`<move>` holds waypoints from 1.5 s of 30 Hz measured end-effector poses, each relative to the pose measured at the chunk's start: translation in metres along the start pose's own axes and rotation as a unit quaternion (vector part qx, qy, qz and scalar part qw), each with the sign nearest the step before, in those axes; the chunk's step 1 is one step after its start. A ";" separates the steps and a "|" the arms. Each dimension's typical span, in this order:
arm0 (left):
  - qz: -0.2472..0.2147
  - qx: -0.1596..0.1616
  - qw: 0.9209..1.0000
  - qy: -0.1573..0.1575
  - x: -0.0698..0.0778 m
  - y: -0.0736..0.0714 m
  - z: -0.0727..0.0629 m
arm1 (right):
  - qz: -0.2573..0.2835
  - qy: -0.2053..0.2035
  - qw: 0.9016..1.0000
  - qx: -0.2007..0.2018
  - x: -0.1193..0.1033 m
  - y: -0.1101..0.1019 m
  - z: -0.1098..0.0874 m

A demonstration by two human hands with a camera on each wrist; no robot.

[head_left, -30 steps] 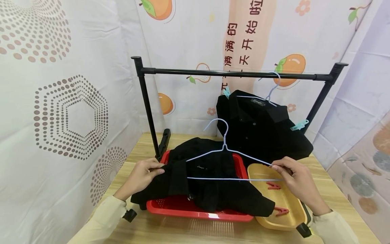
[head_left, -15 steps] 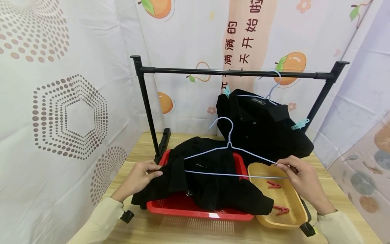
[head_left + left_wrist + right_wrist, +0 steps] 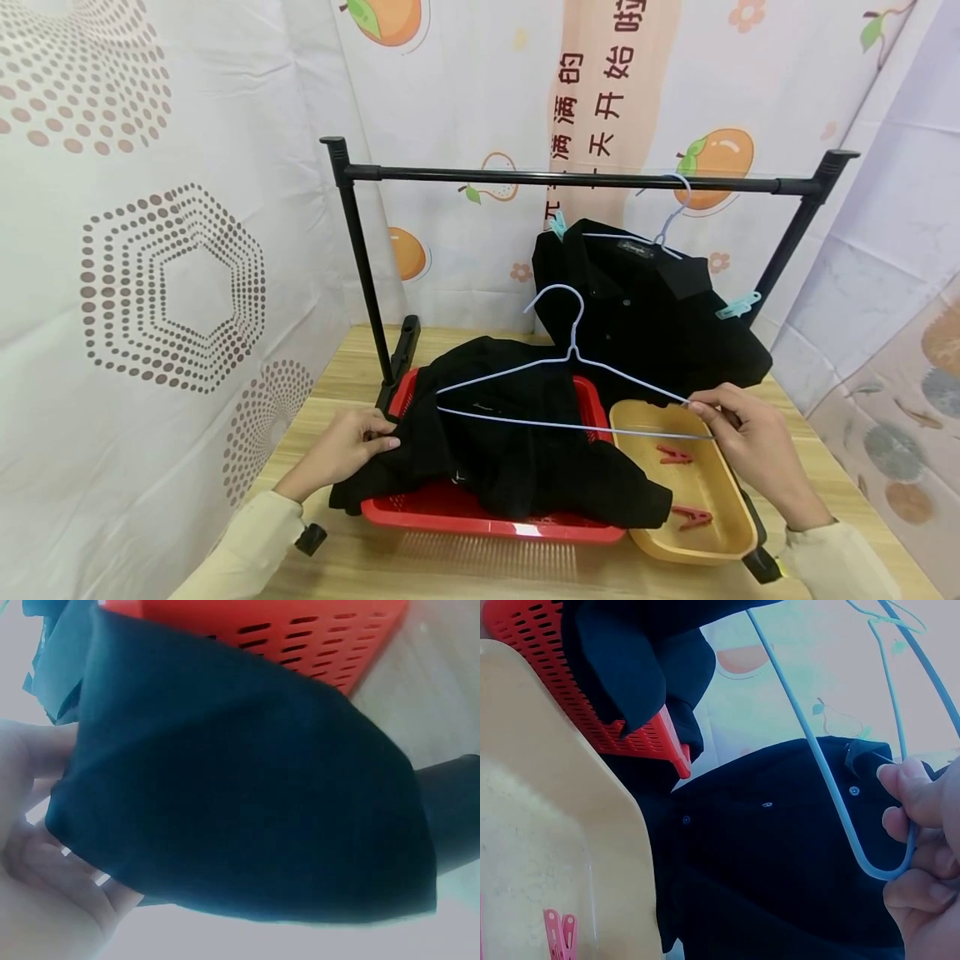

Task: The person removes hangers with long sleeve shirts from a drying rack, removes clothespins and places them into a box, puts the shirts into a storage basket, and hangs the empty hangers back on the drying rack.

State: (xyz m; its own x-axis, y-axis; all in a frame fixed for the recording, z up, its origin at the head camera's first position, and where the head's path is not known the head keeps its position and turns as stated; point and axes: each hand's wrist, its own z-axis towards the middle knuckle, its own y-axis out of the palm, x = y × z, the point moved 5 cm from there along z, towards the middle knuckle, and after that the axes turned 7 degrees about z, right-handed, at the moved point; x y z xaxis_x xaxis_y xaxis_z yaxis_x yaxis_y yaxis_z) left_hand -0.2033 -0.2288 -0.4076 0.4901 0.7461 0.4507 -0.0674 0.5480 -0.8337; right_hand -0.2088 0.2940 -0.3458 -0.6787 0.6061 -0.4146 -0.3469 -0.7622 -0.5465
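Observation:
My left hand (image 3: 348, 450) holds the shoulder edge of a black collared shirt (image 3: 480, 450) between thumb and fingers. The shirt lies crumpled over the red basket, one sleeve hanging past its front right. In the left wrist view, the shirt's cloth (image 3: 240, 787) spreads beside the fingers. A pale blue wire hanger (image 3: 573, 354) spans the shirt, hook upward, its left end hidden under the collar side. At the hanger's right corner my right hand (image 3: 753, 454) pinches the wire. The right wrist view shows fingers and thumb around the hanger's bent end (image 3: 870, 870).
The red basket (image 3: 495, 527) stands beside a yellow tray (image 3: 738, 542) holding red clothespins (image 3: 693, 518). Behind, a black rack (image 3: 480, 176) carries another black shirt (image 3: 637, 342) on a blue hanger, with teal clothespins (image 3: 738, 306) at its shoulders. Patterned curtains surround the wooden table.
The hanger and my right hand have shifted slightly right, the hook rising a little. More of the hanger's left arm shows beside the collar. My left hand has moved slightly downward.

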 end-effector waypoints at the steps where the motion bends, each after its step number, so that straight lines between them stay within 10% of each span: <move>1: 0.002 -0.005 1.000 0.002 0.000 0.001 0.000 | 0.000 0.001 1.000 0.000 0.000 0.000 0.000; 11: -0.028 -0.025 0.999 0.014 -0.008 0.001 -0.002 | 0.008 0.026 1.000 0.013 0.003 0.000 -0.001; 22: 0.025 0.068 0.986 -0.152 -0.028 -0.016 -0.009 | 0.015 0.038 0.999 0.012 0.002 -0.001 -0.002; 33: 0.008 -0.044 0.985 -0.170 -0.030 -0.004 -0.012 | 0.029 0.039 0.999 0.015 0.001 -0.004 0.000; 45: -0.091 -0.073 0.964 -0.237 -0.039 0.011 -0.017 | 0.033 0.037 0.999 0.017 -0.001 -0.008 0.003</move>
State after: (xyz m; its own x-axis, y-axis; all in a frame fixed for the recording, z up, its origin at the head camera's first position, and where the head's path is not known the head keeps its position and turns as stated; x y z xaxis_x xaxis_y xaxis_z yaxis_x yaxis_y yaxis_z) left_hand -0.2086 -0.2582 -0.4403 0.0267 0.7508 0.6600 0.1217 0.6529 -0.7476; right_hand -0.2069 0.2989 -0.3391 -0.6513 0.5679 -0.5034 -0.3252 -0.8082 -0.4910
